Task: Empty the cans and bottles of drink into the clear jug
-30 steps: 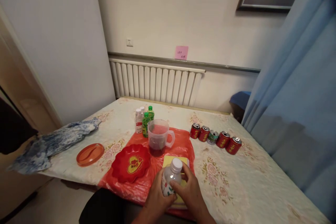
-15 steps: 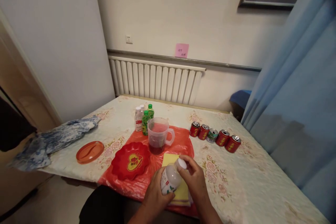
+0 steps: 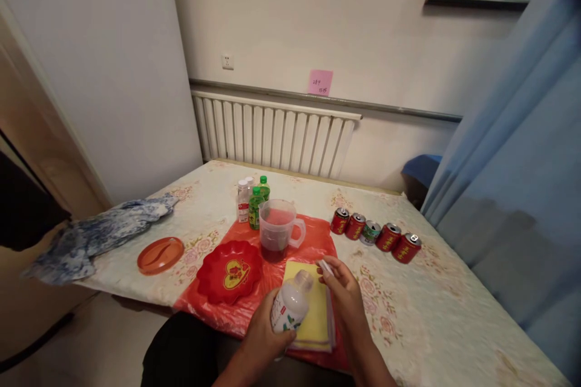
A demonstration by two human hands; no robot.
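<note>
Wrapped in my left hand point(image 3: 262, 328) is a clear plastic bottle point(image 3: 293, 303) with a white label, tilted to the right, its mouth uncovered. My right hand point(image 3: 347, 296) pinches a white bottle cap point(image 3: 325, 267) just right of the bottle's neck, apart from it. Yellow cloths point(image 3: 316, 313) lie stacked beneath both hands. Beyond them stands a clear measuring jug point(image 3: 278, 231) holding dark liquid, its handle to the right. Left of the jug sits a red scalloped plate point(image 3: 211, 275) with a gold heart print.
A red plastic sheet point(image 3: 193, 308) covers part of the flowered tablecloth point(image 3: 436, 314). Green-capped bottles point(image 3: 255, 208) and white-capped bottles point(image 3: 242, 202) stand behind the jug. Several drink cans point(image 3: 389, 238) line the right side. An orange lid point(image 3: 154, 255) and blue-white cloth point(image 3: 109, 230) lie left.
The white cap has come off the bottle, and my right hand has moved it slightly right. My left hand keeps its hold on the bottle. The view has shifted slightly.
</note>
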